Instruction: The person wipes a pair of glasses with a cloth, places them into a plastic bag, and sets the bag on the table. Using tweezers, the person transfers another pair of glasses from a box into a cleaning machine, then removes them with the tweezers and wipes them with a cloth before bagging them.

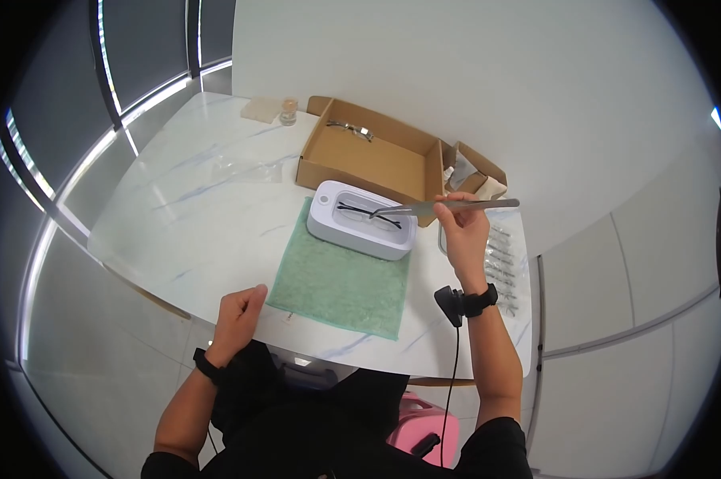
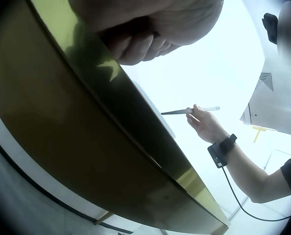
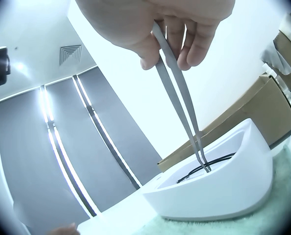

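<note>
My right hand (image 1: pixel 464 231) pinches long metal tweezers (image 1: pixel 412 209) between thumb and fingers. In the right wrist view the angled tips of the tweezers (image 3: pixel 184 95) reach down inside a white tub-shaped cleaner (image 3: pixel 219 200), right at a pair of black-framed glasses (image 3: pixel 188 175). From the head view, the glasses (image 1: pixel 351 207) lie across the basin of the cleaner (image 1: pixel 356 243). My left hand (image 1: pixel 239 319) rests at the front table edge with its fingers loosely curled, holding nothing.
Under the cleaner lies a green cloth (image 1: pixel 340 291). Behind it stands an open cardboard box (image 1: pixel 384 164) with another pair of glasses (image 1: pixel 351 129). A small glass jar (image 1: pixel 288 113) and beige cloth (image 1: pixel 259 110) sit at the back left. Several small wrapped packets (image 1: pixel 500 263) lie at right.
</note>
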`<state>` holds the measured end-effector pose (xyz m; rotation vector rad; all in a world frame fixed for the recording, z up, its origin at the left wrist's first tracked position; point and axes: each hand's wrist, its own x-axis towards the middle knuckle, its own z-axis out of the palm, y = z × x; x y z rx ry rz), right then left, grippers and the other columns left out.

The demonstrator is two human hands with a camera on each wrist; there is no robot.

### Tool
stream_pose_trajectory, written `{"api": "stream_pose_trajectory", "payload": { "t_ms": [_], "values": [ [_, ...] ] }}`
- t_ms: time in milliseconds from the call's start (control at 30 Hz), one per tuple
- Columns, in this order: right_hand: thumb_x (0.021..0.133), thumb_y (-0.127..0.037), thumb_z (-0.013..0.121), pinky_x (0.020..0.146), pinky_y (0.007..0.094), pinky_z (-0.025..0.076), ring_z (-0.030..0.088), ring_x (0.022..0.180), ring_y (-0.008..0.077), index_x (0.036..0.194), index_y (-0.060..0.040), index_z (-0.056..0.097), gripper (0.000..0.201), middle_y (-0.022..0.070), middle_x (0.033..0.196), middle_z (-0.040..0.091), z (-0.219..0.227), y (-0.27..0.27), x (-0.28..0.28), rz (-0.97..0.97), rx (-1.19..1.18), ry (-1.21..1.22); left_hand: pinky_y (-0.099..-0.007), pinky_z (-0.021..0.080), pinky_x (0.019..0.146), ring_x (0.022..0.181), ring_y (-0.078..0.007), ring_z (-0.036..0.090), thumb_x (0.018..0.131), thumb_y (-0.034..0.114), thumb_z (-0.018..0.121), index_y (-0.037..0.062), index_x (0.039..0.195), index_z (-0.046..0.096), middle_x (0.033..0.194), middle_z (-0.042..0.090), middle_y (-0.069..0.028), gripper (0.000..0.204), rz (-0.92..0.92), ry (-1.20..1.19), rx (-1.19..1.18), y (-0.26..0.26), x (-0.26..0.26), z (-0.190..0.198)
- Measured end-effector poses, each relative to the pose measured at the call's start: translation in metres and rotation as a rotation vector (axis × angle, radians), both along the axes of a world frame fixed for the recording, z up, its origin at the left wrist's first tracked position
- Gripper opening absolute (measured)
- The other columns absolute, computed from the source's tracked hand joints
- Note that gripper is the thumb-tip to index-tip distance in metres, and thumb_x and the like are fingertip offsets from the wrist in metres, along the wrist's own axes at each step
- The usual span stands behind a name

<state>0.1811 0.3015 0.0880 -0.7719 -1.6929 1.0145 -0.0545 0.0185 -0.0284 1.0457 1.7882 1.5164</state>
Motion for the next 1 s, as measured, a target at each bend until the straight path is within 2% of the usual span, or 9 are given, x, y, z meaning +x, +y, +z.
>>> {"api": "stream_pose_trajectory", "payload": {
  "t_ms": [67, 300, 367, 500, 667, 800, 1000],
  "values": [
    [0.089, -0.007, 0.071, 0.080, 0.0255, 0.051, 0.064, 0.087, 0.0113, 0.106, -0.0006, 0.058, 0.023, 0.0080, 0.101, 0.069, 0.001, -0.004, 0.001, 0.056, 0.106, -0.062, -0.0275, 0.025, 0.050, 0.060, -0.0044, 0.027, 0.103, 0.026, 0.053, -0.0020, 0.069, 0.040, 0.060, 0.029, 0.0044, 0.046, 0.000, -0.015, 0.002, 0.001, 0.000, -0.001],
    [0.089, -0.005, 0.071, 0.079, 0.0254, 0.051, 0.065, 0.088, 0.0118, 0.107, 0.0000, 0.057, 0.024, 0.0099, 0.103, 0.070, 0.005, -0.007, 0.002, 0.073, 0.179, -0.060, -0.0299, 0.025, 0.048, 0.058, -0.0057, 0.026, 0.103, 0.029, 0.051, -0.0026, 0.067, 0.040, 0.058, 0.026, 0.0021, 0.049, -0.006, 0.036, 0.029, 0.001, 0.004, -0.006],
    [0.091, -0.003, 0.067, 0.085, 0.0267, 0.050, 0.064, 0.093, 0.0128, 0.109, -0.0030, 0.054, 0.023, 0.0132, 0.105, 0.070, 0.006, -0.005, 0.004, 0.071, 0.108, -0.027, -0.0304, 0.024, 0.048, 0.058, -0.0061, 0.026, 0.103, 0.029, 0.050, -0.0029, 0.067, 0.039, 0.057, 0.026, 0.0013, 0.049, 0.001, 0.041, 0.028, 0.000, 0.003, -0.004],
    [0.091, -0.005, 0.068, 0.084, 0.0268, 0.051, 0.064, 0.092, 0.0133, 0.109, -0.0024, 0.054, 0.022, 0.0131, 0.105, 0.070, -0.001, 0.006, 0.008, 0.022, 0.059, -0.019, -0.0321, 0.024, 0.048, 0.057, -0.0073, 0.025, 0.103, 0.029, 0.050, -0.0035, 0.067, 0.039, 0.057, 0.025, -0.0012, 0.050, -0.009, 0.039, 0.018, 0.000, 0.001, -0.006],
    [0.091, -0.011, 0.069, 0.080, 0.0284, 0.053, 0.064, 0.089, 0.0138, 0.108, -0.0013, 0.055, 0.024, 0.0088, 0.097, 0.068, -0.005, 0.012, 0.010, -0.133, -0.078, -0.025, -0.0332, 0.025, 0.047, 0.056, -0.0085, 0.025, 0.103, 0.028, 0.050, -0.0038, 0.066, 0.040, 0.056, 0.025, -0.0040, 0.049, -0.015, 0.042, 0.021, -0.001, 0.002, -0.005],
    [0.091, -0.010, 0.069, 0.078, 0.0290, 0.054, 0.064, 0.089, 0.0134, 0.108, -0.0015, 0.055, 0.023, 0.0073, 0.094, 0.067, -0.011, 0.016, 0.011, -0.154, -0.104, 0.005, -0.0340, 0.026, 0.047, 0.054, -0.0102, 0.025, 0.102, 0.027, 0.051, -0.0042, 0.067, 0.041, 0.055, 0.026, -0.0065, 0.048, -0.017, 0.084, 0.028, 0.000, 0.004, -0.003],
    [0.092, -0.009, 0.068, 0.080, 0.0295, 0.054, 0.066, 0.092, 0.0147, 0.109, -0.0012, 0.055, 0.023, 0.0110, 0.100, 0.069, -0.011, 0.014, 0.010, -0.115, -0.100, 0.032, -0.0348, 0.026, 0.047, 0.052, -0.0120, 0.025, 0.102, 0.027, 0.051, -0.0043, 0.067, 0.042, 0.054, 0.028, -0.0087, 0.048, -0.025, 0.109, 0.012, 0.000, 0.005, 0.000]
  ]
}}
